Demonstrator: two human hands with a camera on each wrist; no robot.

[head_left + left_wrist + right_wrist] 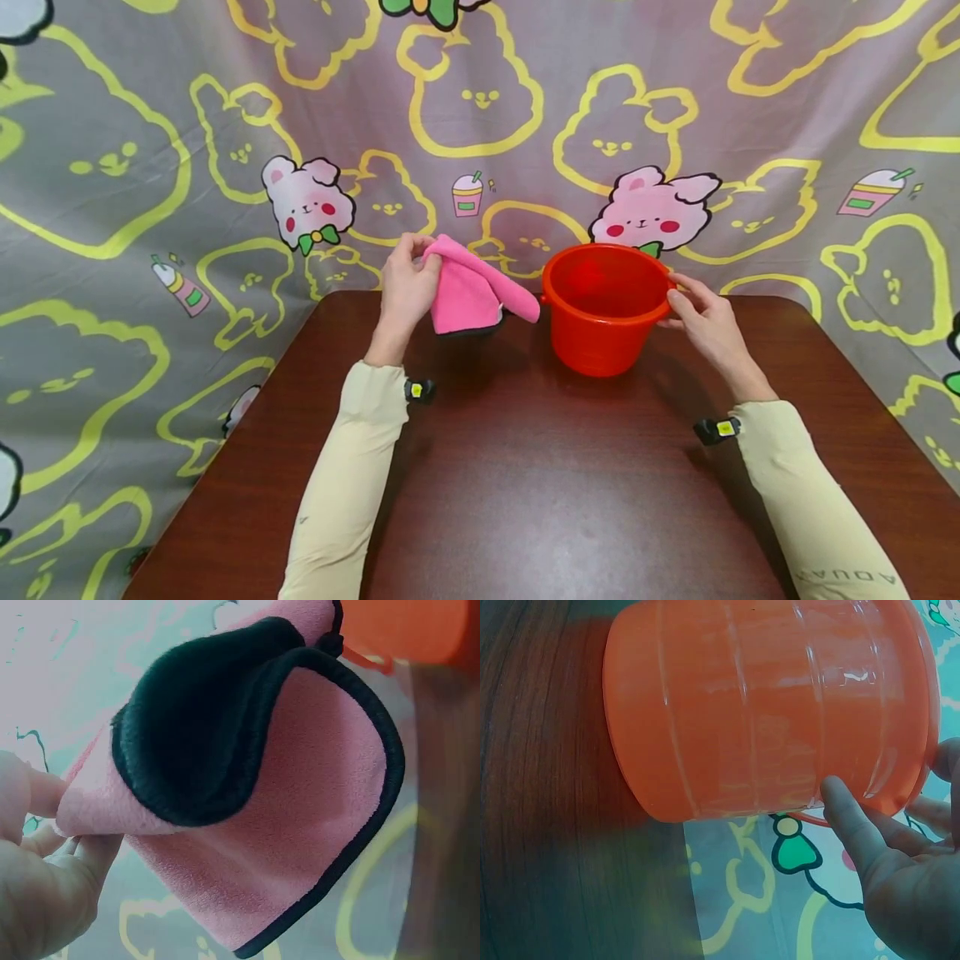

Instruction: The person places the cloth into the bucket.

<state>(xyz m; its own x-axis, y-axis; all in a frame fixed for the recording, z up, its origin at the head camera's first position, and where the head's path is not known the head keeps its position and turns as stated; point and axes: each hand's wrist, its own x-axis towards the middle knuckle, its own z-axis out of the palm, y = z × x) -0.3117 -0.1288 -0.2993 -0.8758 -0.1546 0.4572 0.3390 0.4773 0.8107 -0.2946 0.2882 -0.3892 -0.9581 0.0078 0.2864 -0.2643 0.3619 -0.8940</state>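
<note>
My left hand (408,287) pinches a pink towel (465,292) between thumb and fingers at its upper left, left of the bucket. The towel hangs folded over. Its dark trim and dark reverse side (199,727) show in the left wrist view. A red plastic bucket (600,346) stands upright on the table, its mouth facing up. At the right side of its rim, my right hand (705,321) holds the bucket. In the right wrist view one finger (847,814) lies along the ribbed outer wall, while other fingers are at the rim, partly hidden.
A dark brown wooden table (555,483) lies under the bucket and both arms. Behind it hangs a grey curtain (510,100) printed with yellow outlines and cartoon rabbits, close to the table's far edge. Small black wrist devices (718,429) sit at both cuffs.
</note>
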